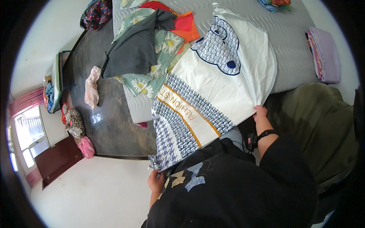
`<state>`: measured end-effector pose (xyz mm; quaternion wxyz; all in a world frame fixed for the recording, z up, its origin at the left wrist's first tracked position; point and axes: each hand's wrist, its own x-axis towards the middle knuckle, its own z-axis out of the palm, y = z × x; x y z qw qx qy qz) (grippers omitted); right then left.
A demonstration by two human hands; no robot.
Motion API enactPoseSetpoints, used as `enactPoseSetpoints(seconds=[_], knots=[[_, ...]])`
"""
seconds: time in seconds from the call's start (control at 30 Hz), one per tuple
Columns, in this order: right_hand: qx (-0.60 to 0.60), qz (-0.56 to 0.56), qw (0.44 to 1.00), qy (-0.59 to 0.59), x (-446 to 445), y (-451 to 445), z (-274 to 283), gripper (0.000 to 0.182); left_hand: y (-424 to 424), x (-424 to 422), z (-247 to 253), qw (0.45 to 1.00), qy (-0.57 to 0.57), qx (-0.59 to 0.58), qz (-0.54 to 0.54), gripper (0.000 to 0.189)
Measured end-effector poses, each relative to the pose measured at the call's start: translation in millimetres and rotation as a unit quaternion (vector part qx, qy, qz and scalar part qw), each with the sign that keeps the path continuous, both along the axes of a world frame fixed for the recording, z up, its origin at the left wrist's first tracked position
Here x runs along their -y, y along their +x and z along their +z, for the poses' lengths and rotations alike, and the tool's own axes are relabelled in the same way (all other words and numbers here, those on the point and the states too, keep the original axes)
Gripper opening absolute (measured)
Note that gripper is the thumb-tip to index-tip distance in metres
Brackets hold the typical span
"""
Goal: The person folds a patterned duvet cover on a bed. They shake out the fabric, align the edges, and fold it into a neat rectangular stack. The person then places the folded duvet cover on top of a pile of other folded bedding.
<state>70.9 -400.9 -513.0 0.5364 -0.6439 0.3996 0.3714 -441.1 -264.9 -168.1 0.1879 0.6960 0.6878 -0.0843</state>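
Observation:
A large white printed cloth (199,71) is spread out before me, partly over the bed and partly down toward my lap. It bears a blue-and-white bear figure, a patterned band with gold lines and lettering, and a houndstooth end. My left hand (156,182) grips the bunched houndstooth corner, close to my body. Further to the right, my right hand (260,112) pinches the plain white edge, which is drawn into creases there. Between both hands the near edge runs fairly straight across my lap.
Daisy-print green cloth (139,84), dark grey cloth (132,51) and orange cloth (189,32) lie heaped on the grey-covered bed (293,57). A folded lilac cloth stack (326,55) sits at its right edge. Pale pink cloth (92,88) lies on the dark floor (114,122).

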Motion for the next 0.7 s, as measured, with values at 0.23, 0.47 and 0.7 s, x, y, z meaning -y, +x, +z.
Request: enactPoseSetpoints(seconds=[0.23,0.47,0.7], knots=[[-0.082,-0.096,0.99,0.059,-60,39,6,0.045,18,-28,40,0.997,0.079,0.014,-0.018,0.016],[0.003,-0.095,0.981,0.17,-163,93,107,0.052,54,-117,129,0.97,0.234,-0.021,-0.058,0.018],[0.076,-0.191,0.93,0.303,-275,233,266,0.048,100,-246,259,0.904,0.397,0.046,-0.153,0.014]])
